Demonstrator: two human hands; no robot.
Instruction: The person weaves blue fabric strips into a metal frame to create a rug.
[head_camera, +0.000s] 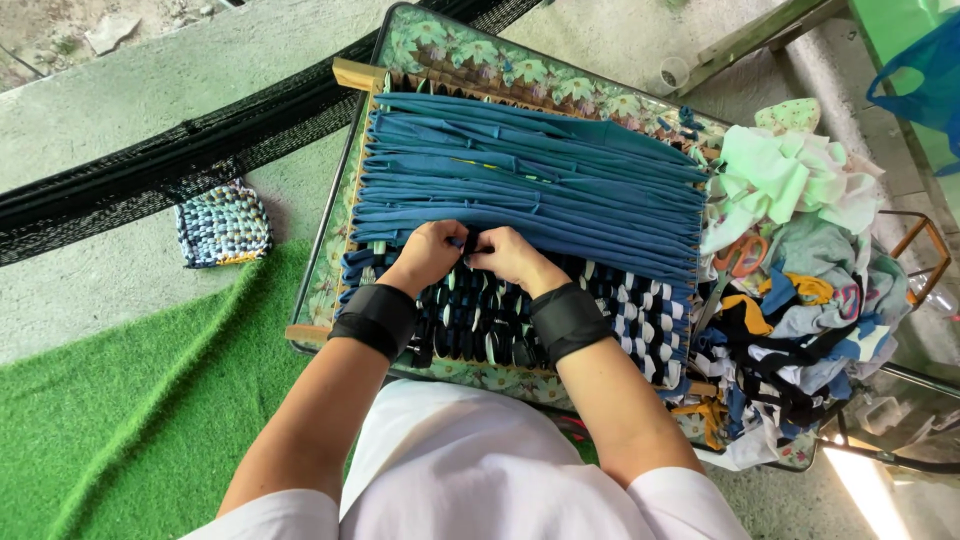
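**A:** What've you got going there?

**B:** Both my hands are pinched together on one dark strip, right where the woven part meets the loose blue strips on my loom frame. Left hand and right hand are curled tight, knuckles touching.

**A:** Much room?

**B:** Not really. The frame fills the floral bench; a scrap pile with orange scissors crowds the right edge. A finished mat lies on the floor to the left, beside green turf.
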